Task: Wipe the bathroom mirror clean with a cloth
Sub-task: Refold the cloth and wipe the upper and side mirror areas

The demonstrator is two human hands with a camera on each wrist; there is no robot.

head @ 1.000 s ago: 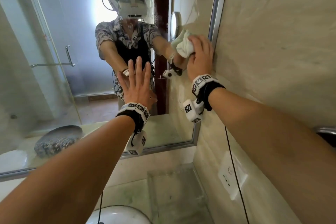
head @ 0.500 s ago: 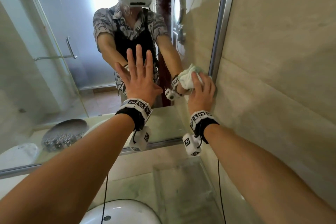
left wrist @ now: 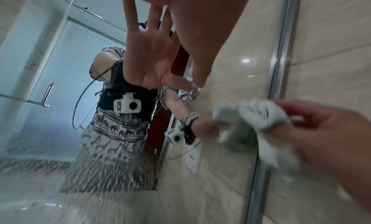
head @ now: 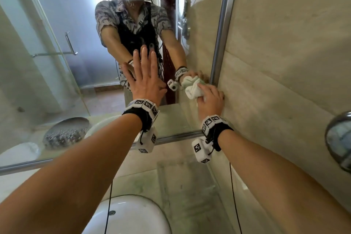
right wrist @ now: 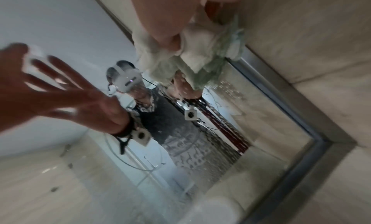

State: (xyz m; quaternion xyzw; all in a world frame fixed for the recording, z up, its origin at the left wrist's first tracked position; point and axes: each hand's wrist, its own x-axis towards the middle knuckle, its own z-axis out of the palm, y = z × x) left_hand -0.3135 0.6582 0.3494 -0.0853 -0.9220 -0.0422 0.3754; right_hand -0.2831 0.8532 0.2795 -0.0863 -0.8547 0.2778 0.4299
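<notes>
The wall mirror [head: 57, 74] has a metal frame [head: 221, 30] and fills the upper left of the head view. My right hand [head: 209, 99] grips a bunched white and pale green cloth [head: 193, 89] and presses it on the glass beside the right frame edge, low down. In the left wrist view the cloth [left wrist: 263, 116] shows blurred in that hand. My left hand [head: 145, 80] lies flat on the glass with fingers straight, left of the cloth. The right wrist view shows the cloth [right wrist: 192, 59] and the mirror's lower right corner [right wrist: 319, 141].
A beige tiled wall [head: 284, 62] runs along the right. A white basin [head: 133, 216] sits below, with a glass shelf [head: 186, 182] behind it. A round chrome fitting [head: 340, 140] juts from the right wall. A cable [head: 234, 195] hangs from my right wrist.
My right hand has wiped the cloth down along the mirror's right edge toward the lower corner. My left hand has stayed flat on the glass. The view has tilted downward.
</notes>
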